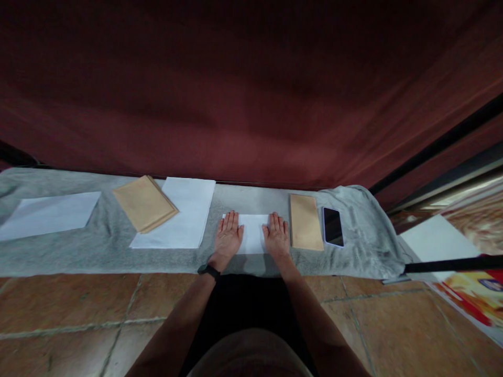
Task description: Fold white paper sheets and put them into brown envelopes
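A white sheet of paper [252, 235], apparently folded, lies crosswise on the grey cloth in front of me. My left hand [228, 235] presses flat on its left end, fingers stretched forward and thumb turned inward. On the right end my right hand [277, 235] lies flat in the same way. Just right of that hand is a brown envelope stack [306, 222]. To the left of my left hand, a pile of white paper [184, 220] lies partly under more brown envelopes [145, 204].
The grey cloth [113, 256] covers a long narrow surface. A phone [333, 226] lies at the right, and another white sheet [51, 213] at the far left. A dark red curtain [236, 120] hangs behind. Black bars [440, 144] and printed boards [477, 293] stand at the right.
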`<state>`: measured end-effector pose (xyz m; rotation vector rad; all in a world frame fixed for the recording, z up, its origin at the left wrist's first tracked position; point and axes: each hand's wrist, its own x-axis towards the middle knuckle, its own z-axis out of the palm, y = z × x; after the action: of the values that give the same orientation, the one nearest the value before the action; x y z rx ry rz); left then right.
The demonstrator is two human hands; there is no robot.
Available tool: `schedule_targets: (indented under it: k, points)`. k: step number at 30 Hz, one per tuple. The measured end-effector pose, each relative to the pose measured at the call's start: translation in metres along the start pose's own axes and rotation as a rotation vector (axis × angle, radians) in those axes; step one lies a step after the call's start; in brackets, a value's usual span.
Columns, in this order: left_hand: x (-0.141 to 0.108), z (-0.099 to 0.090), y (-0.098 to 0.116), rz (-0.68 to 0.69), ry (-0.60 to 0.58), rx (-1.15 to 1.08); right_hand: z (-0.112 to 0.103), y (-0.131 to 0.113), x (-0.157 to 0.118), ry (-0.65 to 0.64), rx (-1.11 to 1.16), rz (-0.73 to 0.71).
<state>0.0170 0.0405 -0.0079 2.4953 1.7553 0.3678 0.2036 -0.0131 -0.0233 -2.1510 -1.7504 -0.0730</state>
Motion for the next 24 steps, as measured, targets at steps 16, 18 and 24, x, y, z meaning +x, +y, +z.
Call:
schedule_targets:
  k: [16, 18, 24]
  points:
    - [-0.004, -0.008, -0.002, 0.008, -0.032, 0.022, 0.006, -0.075, 0.004, -0.125, 0.128, -0.11]
    - [-0.004, -0.007, -0.002, 0.005, -0.031, 0.023, 0.009, -0.073, 0.004, -0.122, 0.113, -0.106]
    - [-0.003, -0.002, -0.003, -0.013, -0.02, 0.03, 0.011, -0.049, 0.005, -0.057, 0.086, -0.065]
